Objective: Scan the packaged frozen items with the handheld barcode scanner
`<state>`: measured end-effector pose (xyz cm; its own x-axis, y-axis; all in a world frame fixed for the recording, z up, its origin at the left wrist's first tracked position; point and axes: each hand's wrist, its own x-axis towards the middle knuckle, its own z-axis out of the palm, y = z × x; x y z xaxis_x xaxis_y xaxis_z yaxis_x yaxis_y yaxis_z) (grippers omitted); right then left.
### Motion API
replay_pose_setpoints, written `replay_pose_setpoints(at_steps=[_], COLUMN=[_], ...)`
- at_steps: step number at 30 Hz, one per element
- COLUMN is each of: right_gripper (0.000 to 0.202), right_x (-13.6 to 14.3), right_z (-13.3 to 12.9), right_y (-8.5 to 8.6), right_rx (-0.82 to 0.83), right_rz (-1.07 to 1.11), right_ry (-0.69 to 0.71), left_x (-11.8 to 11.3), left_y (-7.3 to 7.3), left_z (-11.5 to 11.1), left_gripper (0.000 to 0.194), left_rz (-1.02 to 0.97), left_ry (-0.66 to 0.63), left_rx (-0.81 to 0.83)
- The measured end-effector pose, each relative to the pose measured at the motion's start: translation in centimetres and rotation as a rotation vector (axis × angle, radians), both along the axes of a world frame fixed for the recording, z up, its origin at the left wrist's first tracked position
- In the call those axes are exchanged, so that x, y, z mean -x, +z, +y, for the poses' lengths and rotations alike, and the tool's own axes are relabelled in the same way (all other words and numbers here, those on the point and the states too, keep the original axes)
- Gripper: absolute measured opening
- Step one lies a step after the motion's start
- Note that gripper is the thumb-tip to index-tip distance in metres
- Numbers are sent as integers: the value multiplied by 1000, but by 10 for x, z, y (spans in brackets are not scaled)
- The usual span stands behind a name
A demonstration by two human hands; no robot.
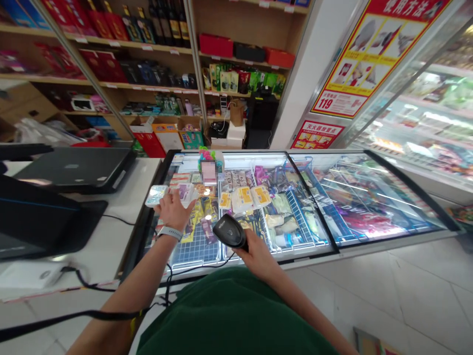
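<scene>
Plain dark green top [236,313], pale grey wristband [170,232] on the left, bare forearms [146,276]

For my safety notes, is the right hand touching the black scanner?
Touching. The head view shows the right hand gripping the black scanner at its handle end.

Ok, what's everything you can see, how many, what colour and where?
scanner: one, black, in right hand
small packs: two, mostly white, by left hand
printed packs: three, yellow and white, on freezer
freezer: one, pale, dark frame, centre
packaged goods: many, mixed, in freezer, on shelves
curly decoration: one, multicoloured, freezer's far side
counter: one, white, left
devices: two, black, on counter
cables: several, black, lower left
shelves: several, light brown, back
cartons: three, red, orange, green, below shelves
posters: two, red, on pillar
display case: one, pale, right
shirt: one, green, bottom
hands: two, bare, left with pale wristband
</scene>
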<state>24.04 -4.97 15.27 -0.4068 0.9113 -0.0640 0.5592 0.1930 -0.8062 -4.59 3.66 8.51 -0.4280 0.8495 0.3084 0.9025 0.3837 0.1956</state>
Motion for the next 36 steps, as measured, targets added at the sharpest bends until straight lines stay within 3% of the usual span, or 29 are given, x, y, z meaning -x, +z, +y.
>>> replay_pose_setpoints(at_steps=[5,9,13,19,27,32,36], right_gripper=[18,20,18,21,21,24,22], right_x=[-7,-18,-33,-50,-54,-54,-51], right_z=[-3,-9,-18,-32,-42,-41,-37], right_y=[-1,-6,-16,-29,-35,-36,-35], right_rx=[34,41,51,96,90,79,76], right_rz=[3,-7,19,52,56,63,45], right_ry=[-51,-150,-277,-475,-562,-568,-541], left_x=[-44,-75,-89,-103,-114,-106,-90], left_y=[-20,-46,-65,-83,-93,-94,-90], left_z=[2,15,32,56,74,72,57], left_gripper=[63,70,72,76,81,76,69], left_rz=[-57,-190,-231,-241,-222,-214,-211], left_ry=[-243,-222,-213,-171,-169,-159,-174], left_rx=[78,282,388,458,449,440,443])
